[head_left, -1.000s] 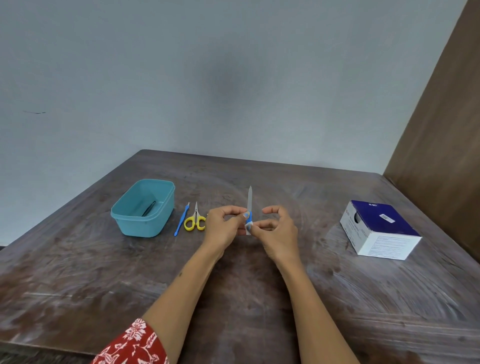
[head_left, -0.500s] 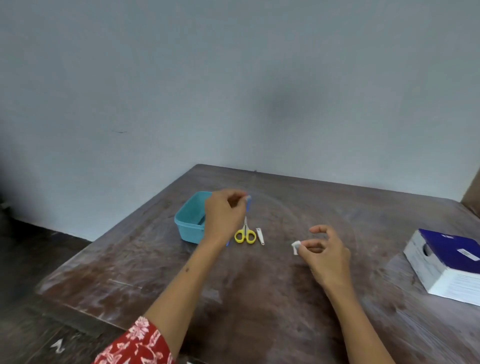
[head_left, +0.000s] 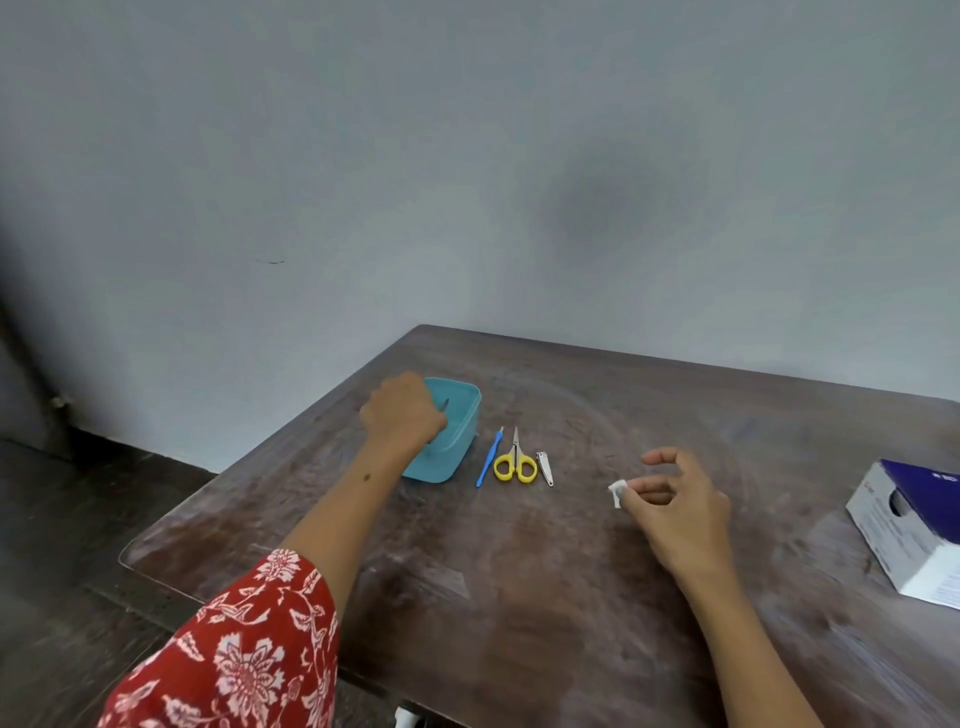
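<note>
My left hand (head_left: 402, 415) reaches down into a teal plastic tub (head_left: 457, 431) at the table's left side. Its fingers curl inside the tub and are hidden. A slim dark tip (head_left: 445, 404) pokes out beside the knuckles; I cannot tell whether the hand holds it. My right hand (head_left: 675, 499) hovers over the table's middle and pinches a small white wad (head_left: 616, 492) between thumb and fingertip. Right of the tub lie a thin blue tool (head_left: 489, 460), yellow-handled scissors (head_left: 514, 460) and a small metal nail clipper (head_left: 544, 467), side by side.
A white and dark-blue box (head_left: 914, 525) sits at the right edge of the worn wooden table (head_left: 519, 597). The table's left edge and the dark floor are close to the tub. A pale wall stands behind.
The left hand carried the long file away from the right hand, leftward over the scissors and down into the teal tub. The right hand kept the white wad and stayed near the middle.
</note>
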